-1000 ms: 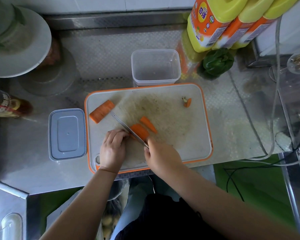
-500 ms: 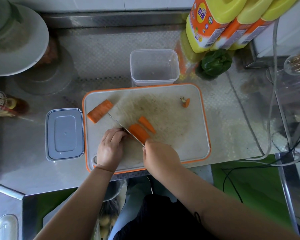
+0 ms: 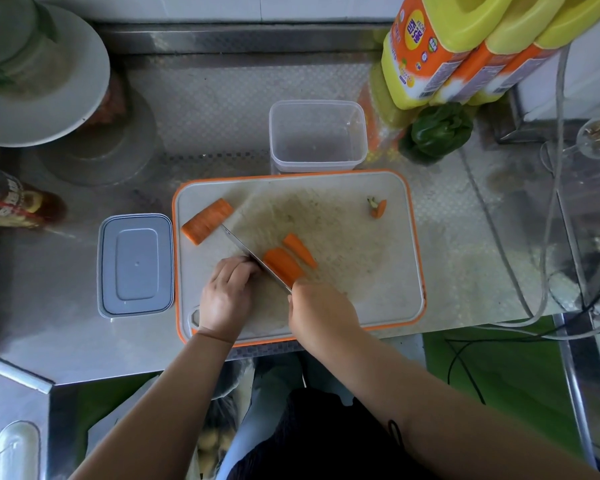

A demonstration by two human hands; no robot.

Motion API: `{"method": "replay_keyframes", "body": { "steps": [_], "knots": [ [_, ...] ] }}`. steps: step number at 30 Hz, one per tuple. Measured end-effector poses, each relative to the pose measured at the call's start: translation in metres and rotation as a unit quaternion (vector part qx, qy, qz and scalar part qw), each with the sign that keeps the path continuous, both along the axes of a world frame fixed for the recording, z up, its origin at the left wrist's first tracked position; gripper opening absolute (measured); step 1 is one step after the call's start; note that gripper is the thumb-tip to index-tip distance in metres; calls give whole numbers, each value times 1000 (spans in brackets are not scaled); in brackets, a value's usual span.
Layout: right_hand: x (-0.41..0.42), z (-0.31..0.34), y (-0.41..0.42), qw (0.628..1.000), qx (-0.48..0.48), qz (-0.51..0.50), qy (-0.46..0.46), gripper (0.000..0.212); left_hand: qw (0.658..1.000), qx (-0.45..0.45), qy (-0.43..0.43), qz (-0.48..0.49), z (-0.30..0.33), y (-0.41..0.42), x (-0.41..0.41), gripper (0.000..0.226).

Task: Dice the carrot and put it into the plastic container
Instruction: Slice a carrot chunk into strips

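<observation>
Steel knife (image 3: 253, 258) unmoved, right hand (image 3: 321, 311) grip clenched around it, left hand (image 3: 226, 296) curled.

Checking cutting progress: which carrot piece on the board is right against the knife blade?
The wide carrot piece mid-board, beside the right hand; the others lie apart from the blade.

Four carrot bits lie on one board (image 3: 378, 271): a chunk (image 3: 207, 221) at the far left, a half (image 3: 283, 266) by the knife (image 3: 248, 252), a wedge (image 3: 299, 250) just beside it, and a stub end (image 3: 379, 207) at the far right. There is one knife, one clear tub (image 3: 317, 135), one grey lid (image 3: 136, 265), two hands, the left (image 3: 227, 296) and the right (image 3: 321, 311), and three yellow jugs (image 3: 426, 46). Also one green pepper (image 3: 442, 129), one white plate (image 3: 39, 74) and one dark bottle (image 3: 18, 206)
</observation>
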State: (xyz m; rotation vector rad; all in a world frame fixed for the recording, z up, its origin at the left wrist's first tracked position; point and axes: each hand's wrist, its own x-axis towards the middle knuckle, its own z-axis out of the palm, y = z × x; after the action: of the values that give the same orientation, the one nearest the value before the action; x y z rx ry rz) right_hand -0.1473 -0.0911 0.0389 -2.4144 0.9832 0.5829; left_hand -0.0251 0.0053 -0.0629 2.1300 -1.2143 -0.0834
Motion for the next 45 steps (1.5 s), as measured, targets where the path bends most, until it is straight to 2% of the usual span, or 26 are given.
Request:
{"method": "replay_keyframes", "body": {
  "steps": [12, 16, 18, 24, 26, 29, 30, 35, 39, 45],
  "knots": [
    [-6, -16, 4, 1000, 7, 16, 20, 18, 1000, -9, -6, -11, -1, 0, 1, 25],
    [-8, -18, 3, 1000, 13, 22, 13, 33, 1000, -7, -14, -11, -2, 0, 0, 26],
    [-10, -18, 0, 1000, 21, 13, -10, 39, 1000, 2, -10, -9, -3, 1, 0, 25],
    [-17, -14, 0, 994, 64, 14, -89, 40, 1000, -9, -6, -19, -6, 2, 0, 20],
    [-19, -15, -2, 994, 60, 10, -94, 34, 1000, -13, -5, -19, -5, 2, 0, 22],
    [-23, -14, -5, 994, 58, 10, -94, 10, 1000, -14, 5, -16, -3, 1, 0, 27],
    [-24, -12, -5, 994, 57, 7, -93, 9, 1000, -13, 10, -15, -2, 0, 0, 27],
    [-27, -9, -7, 995, 69, -13, -77, 30, 1000, 7, 27, -14, 1, 0, -1, 24],
    [-27, -9, -10, 992, 91, -49, -78, 7, 999, 22, 39, -17, 6, 1, -2, 22],
    [-30, -1, -22, 982, 115, -111, -104, 8, 998, 54, 36, -12, 8, 0, -2, 18]
  ]
}}
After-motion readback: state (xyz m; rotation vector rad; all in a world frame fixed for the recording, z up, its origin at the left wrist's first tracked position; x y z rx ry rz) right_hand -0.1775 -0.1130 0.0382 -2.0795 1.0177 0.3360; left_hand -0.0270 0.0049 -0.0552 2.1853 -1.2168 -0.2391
